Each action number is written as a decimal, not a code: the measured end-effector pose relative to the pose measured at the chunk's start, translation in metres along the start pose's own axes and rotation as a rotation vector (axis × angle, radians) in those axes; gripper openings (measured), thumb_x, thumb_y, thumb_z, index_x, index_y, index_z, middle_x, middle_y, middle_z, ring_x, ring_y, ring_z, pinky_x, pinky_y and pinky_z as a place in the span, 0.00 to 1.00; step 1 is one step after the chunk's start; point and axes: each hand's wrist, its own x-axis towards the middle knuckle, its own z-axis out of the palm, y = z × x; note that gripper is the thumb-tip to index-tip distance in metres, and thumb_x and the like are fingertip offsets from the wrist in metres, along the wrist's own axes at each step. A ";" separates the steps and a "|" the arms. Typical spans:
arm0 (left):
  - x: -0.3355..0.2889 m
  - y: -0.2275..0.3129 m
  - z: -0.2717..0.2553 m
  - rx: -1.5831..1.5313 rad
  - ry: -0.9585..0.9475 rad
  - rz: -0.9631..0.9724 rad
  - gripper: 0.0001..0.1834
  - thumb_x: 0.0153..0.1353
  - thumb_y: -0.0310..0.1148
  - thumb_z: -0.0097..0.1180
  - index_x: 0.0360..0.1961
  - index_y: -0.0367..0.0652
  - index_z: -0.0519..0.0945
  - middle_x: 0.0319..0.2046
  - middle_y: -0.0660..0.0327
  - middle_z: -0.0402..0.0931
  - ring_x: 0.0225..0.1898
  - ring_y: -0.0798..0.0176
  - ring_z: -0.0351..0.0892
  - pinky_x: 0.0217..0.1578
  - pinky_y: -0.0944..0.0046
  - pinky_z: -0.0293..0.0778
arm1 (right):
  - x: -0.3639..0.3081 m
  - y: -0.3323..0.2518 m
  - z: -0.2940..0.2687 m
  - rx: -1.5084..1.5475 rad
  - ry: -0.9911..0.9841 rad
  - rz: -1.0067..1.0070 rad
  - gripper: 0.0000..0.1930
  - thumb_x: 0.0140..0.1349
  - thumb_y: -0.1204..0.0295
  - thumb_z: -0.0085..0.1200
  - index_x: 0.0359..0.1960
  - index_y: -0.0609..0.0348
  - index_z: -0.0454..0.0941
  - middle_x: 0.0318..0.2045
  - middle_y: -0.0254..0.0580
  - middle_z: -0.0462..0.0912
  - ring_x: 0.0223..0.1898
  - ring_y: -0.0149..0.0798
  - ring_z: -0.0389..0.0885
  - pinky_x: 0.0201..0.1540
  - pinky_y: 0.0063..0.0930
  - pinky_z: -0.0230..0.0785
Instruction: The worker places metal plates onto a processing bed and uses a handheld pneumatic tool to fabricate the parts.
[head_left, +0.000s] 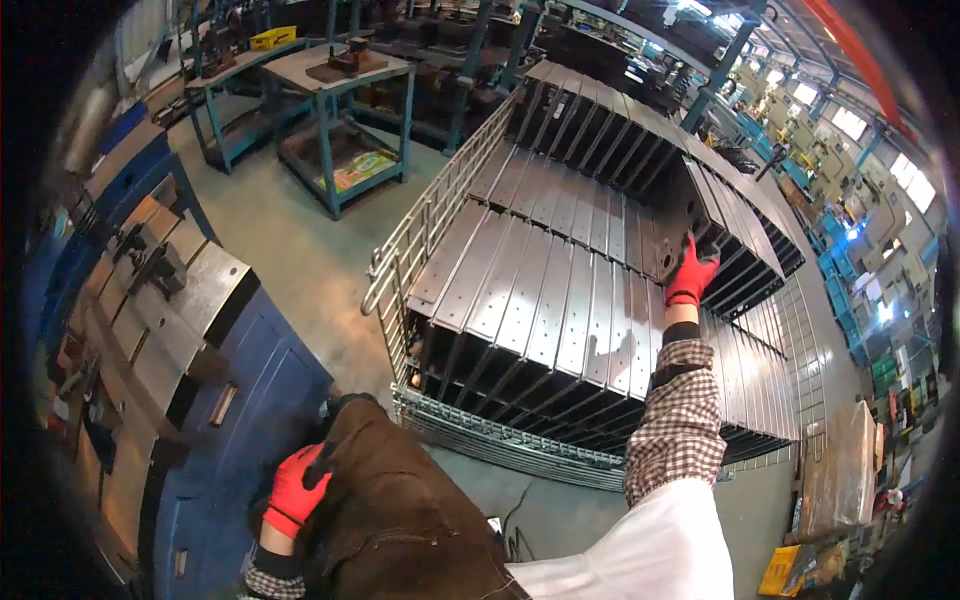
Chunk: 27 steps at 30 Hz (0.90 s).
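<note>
My right hand (pixel 692 272), in a red glove with dark fingertips, reaches out to a bent sheet-metal channel (pixel 688 215) with holes in its end. The thumb and fingers close on its near edge. That channel stands on top of a layer of similar grey metal channels (pixel 530 300), set side by side in a wire mesh cage (pixel 440 220). Down at the lower left, my left hand (pixel 298 490), gloved the same way, hangs beside the brown apron (pixel 400 510). Its fingers are slightly apart, and nothing shows in them.
A blue cabinet (pixel 250 400) with metal blocks on top stands close on my left. Beyond it is a green-framed work table (pixel 340 75). A wrapped brown stack (pixel 838 470) and a yellow bin (pixel 785 570) lie to the right. A dark cable (pixel 515 520) runs along the floor near me.
</note>
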 end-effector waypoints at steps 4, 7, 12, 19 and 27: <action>0.018 -0.007 0.000 0.040 -0.057 -0.012 0.28 0.55 0.32 0.66 0.59 0.40 0.79 0.54 0.47 0.80 0.57 0.43 0.78 0.59 0.50 0.74 | 0.047 0.083 -0.021 -0.477 0.041 -0.063 0.45 0.53 0.57 0.76 0.68 0.64 0.67 0.63 0.56 0.75 0.64 0.51 0.73 0.66 0.40 0.66; 0.024 -0.011 0.001 0.096 -0.063 -0.037 0.28 0.56 0.34 0.66 0.59 0.40 0.79 0.54 0.47 0.80 0.57 0.42 0.78 0.59 0.49 0.74 | 0.077 0.112 -0.020 -0.474 0.051 -0.048 0.44 0.54 0.55 0.74 0.68 0.64 0.69 0.63 0.60 0.76 0.65 0.54 0.74 0.66 0.42 0.65; 0.019 -0.017 0.009 0.152 -0.046 -0.134 0.28 0.57 0.34 0.66 0.60 0.41 0.79 0.54 0.46 0.80 0.57 0.41 0.78 0.58 0.48 0.74 | 0.094 0.136 -0.020 -0.574 0.154 -0.021 0.39 0.55 0.54 0.72 0.65 0.60 0.74 0.60 0.59 0.79 0.62 0.54 0.78 0.63 0.42 0.68; 0.022 -0.035 0.021 0.167 -0.064 -0.148 0.29 0.56 0.34 0.67 0.60 0.42 0.79 0.54 0.47 0.80 0.56 0.41 0.79 0.58 0.48 0.74 | 0.132 0.179 -0.009 -0.477 -0.016 0.007 0.33 0.59 0.55 0.68 0.62 0.62 0.77 0.57 0.55 0.82 0.58 0.53 0.80 0.61 0.41 0.69; 0.011 -0.034 0.024 0.138 -0.042 -0.162 0.29 0.54 0.34 0.68 0.59 0.42 0.79 0.54 0.46 0.80 0.56 0.42 0.79 0.58 0.50 0.74 | 0.120 0.171 0.001 -0.568 -0.062 0.045 0.18 0.65 0.59 0.60 0.49 0.59 0.86 0.44 0.51 0.89 0.46 0.50 0.86 0.49 0.43 0.74</action>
